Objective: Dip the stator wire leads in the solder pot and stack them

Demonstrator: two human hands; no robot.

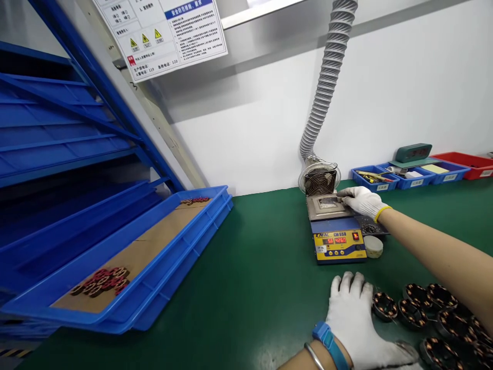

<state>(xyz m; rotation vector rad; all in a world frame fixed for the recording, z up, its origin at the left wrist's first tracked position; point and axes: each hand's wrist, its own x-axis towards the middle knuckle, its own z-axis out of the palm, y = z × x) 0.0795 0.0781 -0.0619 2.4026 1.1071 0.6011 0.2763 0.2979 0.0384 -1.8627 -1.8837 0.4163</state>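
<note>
1. Blue tray point(181, 257): well left, likely keeping its red rings point(100, 281) separate.
2. Hose point(327, 77): meets the machine point(335, 226) at its rear, presumably drawing fumes.
3. Machine: display point(334, 240) faces outward, probably for reading.
4. Right grip point(361, 202): at the machine's top; whether it's grasping anything, I can't tell.
5. Left grip point(350, 311): released, outstretched on the table point(262, 246), maybe for balance.
6. Dark rings point(412, 325): beside it, likely for easy reach.

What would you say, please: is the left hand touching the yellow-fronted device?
No, the left hand rests on the green table, apart from the yellow-fronted device.
</note>
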